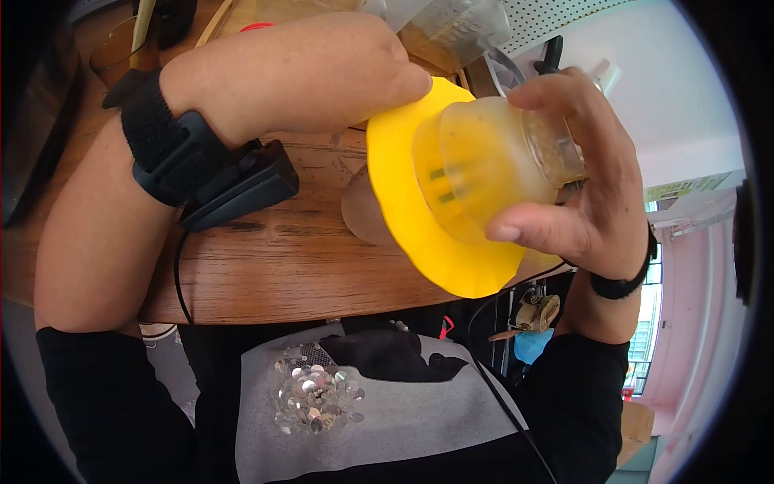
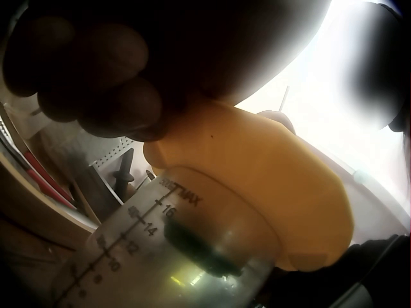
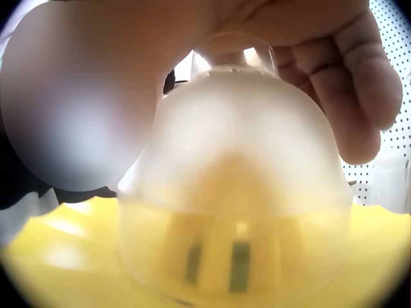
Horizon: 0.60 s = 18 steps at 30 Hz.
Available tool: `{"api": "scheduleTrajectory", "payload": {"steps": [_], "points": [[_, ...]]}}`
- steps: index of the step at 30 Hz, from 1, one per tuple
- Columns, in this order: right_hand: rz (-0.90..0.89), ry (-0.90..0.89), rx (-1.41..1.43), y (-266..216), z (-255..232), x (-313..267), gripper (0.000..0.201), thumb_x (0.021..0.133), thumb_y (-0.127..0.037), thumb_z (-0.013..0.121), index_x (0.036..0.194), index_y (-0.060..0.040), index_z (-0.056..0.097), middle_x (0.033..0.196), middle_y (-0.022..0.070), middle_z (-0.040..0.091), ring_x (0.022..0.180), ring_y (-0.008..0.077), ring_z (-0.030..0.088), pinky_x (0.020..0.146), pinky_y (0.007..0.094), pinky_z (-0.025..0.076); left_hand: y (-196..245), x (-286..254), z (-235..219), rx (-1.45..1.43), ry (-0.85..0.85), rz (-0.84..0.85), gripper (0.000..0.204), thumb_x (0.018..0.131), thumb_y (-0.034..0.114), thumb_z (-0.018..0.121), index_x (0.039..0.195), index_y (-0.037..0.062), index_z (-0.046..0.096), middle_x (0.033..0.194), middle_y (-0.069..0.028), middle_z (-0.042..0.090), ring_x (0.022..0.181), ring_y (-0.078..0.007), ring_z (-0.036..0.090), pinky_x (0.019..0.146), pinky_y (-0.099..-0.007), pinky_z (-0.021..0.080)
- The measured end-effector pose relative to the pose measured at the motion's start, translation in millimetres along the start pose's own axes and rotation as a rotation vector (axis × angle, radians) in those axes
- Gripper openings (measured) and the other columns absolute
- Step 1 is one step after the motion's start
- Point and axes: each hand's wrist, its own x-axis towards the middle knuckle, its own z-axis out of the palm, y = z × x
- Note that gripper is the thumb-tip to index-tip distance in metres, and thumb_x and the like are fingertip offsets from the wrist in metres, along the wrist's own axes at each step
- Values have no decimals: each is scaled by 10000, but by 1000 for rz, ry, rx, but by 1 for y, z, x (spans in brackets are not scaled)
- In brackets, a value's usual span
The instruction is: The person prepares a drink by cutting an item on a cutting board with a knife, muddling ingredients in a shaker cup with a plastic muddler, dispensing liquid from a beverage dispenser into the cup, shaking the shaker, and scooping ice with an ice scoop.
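A citrus juicer is tilted over the table's near edge. Its wide yellow, wavy-edged rim lies between a frosted dome cover and a clear measuring cup. Black scale marks run down the cup in the left wrist view, and a dark green band shows inside it. My left hand holds the yellow rim at its far edge, fingers curled there. My right hand grips the dome, thumb on the near side and fingers over the far side. Through the dome, a yellow cone with dark slots shows.
The wooden table ends just before my body. At the back stand a clear measuring jug and a glass with a wooden-handled brush. A white pegboard rises behind. Black cables hang from my wrist cameras.
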Motion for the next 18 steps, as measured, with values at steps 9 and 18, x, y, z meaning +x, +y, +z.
{"api": "scheduleTrajectory", "payload": {"steps": [9, 18], "points": [[-263, 76, 190, 26, 0, 3, 858, 585, -476, 828, 1236, -2, 528, 1100, 157, 532, 1099, 271, 509, 949, 388, 378, -2, 0, -1, 65, 62, 47, 408, 937, 285, 471, 773, -64, 604, 629, -49, 569, 590, -109, 528, 565, -277, 438], [6, 110, -121, 3, 9, 5, 895, 618, -561, 790, 1269, -16, 507, 1095, 143, 534, 1091, 279, 535, 933, 384, 404, 3, -2, 0, 43, 37, 1, 407, 930, 286, 473, 776, -65, 610, 631, -71, 583, 584, -139, 538, 576, -295, 448]]}}
